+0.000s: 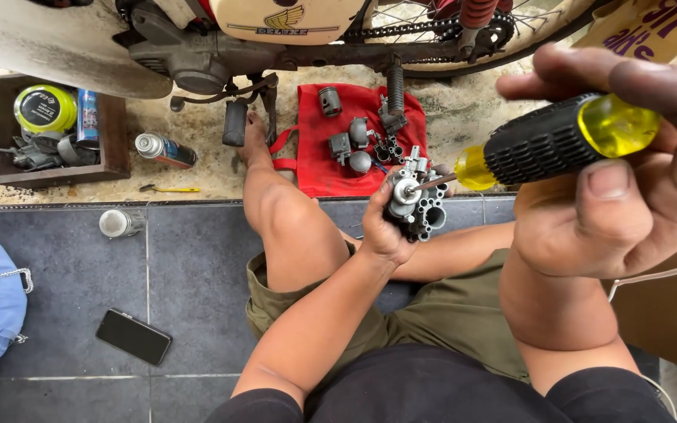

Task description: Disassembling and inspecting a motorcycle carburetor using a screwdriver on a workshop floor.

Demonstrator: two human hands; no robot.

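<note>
A motorcycle (pixel 276 31) stands above a red cloth (pixel 315 168) strewn with engine parts. Left, a wooden box (pixel 111 133) holds a round yellow-green tin (pixel 45 108). The right hand (pixel 628 172) grips a black-and-yellow screwdriver (pixel 546 142), its tip at the carburetor (pixel 415 200) clasped in the left hand (pixel 385 227) above the knees.

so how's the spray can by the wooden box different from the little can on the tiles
The spray can lies on its side on the concrete; the little can stands upright on the dark tiles. The spray can is longer, with a red and dark label; the little can is short and plain silver-grey. The spray can is beside the wooden box; the little can is farther off. Both are metal cylinders, touched by neither hand.
</note>
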